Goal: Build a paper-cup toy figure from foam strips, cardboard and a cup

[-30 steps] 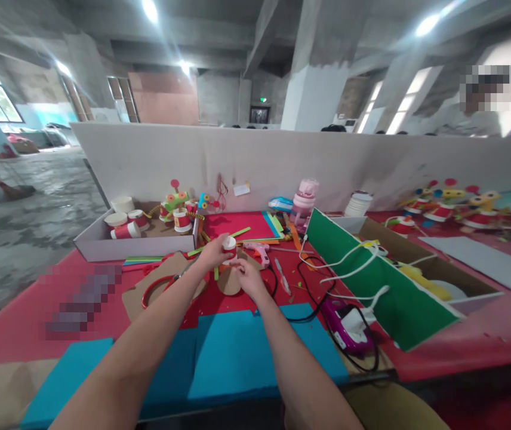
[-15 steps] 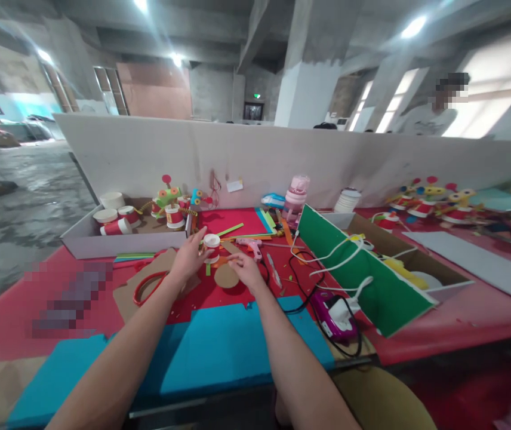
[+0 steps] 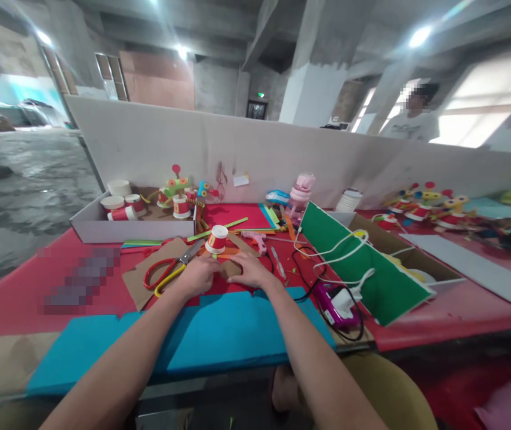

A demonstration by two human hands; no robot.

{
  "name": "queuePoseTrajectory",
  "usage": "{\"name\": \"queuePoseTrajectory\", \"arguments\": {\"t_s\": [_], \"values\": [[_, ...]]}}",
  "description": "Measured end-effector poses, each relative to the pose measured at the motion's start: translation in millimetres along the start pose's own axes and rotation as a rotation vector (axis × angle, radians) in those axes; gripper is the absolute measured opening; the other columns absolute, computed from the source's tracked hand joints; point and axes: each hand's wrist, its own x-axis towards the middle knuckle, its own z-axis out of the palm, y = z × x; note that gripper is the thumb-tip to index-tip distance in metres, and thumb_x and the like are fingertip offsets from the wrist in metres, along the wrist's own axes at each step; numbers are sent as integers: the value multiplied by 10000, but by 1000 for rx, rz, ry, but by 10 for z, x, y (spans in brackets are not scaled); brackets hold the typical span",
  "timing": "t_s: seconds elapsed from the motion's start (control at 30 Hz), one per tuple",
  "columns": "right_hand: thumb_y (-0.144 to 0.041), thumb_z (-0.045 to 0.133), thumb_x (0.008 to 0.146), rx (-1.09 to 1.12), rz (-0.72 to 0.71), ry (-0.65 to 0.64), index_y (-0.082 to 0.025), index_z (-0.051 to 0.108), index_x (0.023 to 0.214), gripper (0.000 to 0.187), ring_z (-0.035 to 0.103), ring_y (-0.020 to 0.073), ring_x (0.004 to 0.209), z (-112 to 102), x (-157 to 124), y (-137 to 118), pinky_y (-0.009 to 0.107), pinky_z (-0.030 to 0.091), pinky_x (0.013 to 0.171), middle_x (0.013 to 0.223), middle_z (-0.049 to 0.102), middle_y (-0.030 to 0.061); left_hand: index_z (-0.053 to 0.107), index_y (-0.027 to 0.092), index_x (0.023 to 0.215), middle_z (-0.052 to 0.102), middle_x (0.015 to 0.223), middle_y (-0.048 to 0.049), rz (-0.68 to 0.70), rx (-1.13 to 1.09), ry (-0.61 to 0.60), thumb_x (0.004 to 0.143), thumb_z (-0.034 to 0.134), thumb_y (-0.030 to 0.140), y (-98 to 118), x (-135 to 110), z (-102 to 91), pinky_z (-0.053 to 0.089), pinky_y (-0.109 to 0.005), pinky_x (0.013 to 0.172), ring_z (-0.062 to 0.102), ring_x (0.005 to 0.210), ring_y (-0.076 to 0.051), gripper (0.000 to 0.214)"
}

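My left hand (image 3: pixel 199 276) and my right hand (image 3: pixel 249 273) meet low over the red table (image 3: pixel 22 298), each pinching an edge of a brown cardboard disc (image 3: pixel 230 269) held between them. The left hand's fingers are curled; the right hand's fingers lie together along the disc. A small paper cup (image 3: pixel 216 239) with a red band stands upside down just beyond the hands, untouched. Scissors (image 3: pixel 168 272) with red and yellow handles lie on a cardboard sheet to the left of my left hand.
A blue foam sheet (image 3: pixel 219 334) covers the near table edge. A pink glue gun (image 3: pixel 255 239), a green board (image 3: pixel 363 269) on a carton, a purple device (image 3: pixel 334 301) with white cables, and a box of cups (image 3: pixel 130 226) surround the hands. A person (image 3: pixel 412 119) stands behind the partition.
My left hand let go of the paper cup, which now stands on the table. Both hands drew back toward me and closed on the cardboard disc.
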Motion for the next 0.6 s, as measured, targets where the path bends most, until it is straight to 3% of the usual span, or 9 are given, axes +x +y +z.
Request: {"name": "queuePoseTrajectory", "arguments": {"t_s": [0.17,0.3,0.43,0.6], "values": [[-635,776,540,-107,259,82,-166,661,1070,716,565,297,986,91,-44,-226,406,449,833,1052,596,143,751,262,878,731,953,-9,22,-39,-136,593,409,5,-58,-11,-33,462,-303,896,625,928,-181,513],[-658,768,530,-114,209,110,-197,693,955,631,557,293,951,69,-75,-254,397,433,819,955,604,115,756,283,886,734,966,-16,0,18,-160,608,402,23,-95,-5,-17,463,-333,918,643,936,-198,520],[-561,817,530,-19,156,98,-203,689,907,536,548,271,931,54,-84,-180,371,426,795,898,592,81,753,272,882,734,961,-28,-22,17,-152,615,392,16,-69,12,-12,475,-343,907,646,949,-207,516],[-377,867,461,146,235,190,-190,618,940,571,546,231,911,148,-63,-165,358,440,779,963,570,50,729,245,910,724,950,-40,-97,-91,-27,653,410,13,-36,-43,-3,500,-314,864,651,927,-194,471]]}}
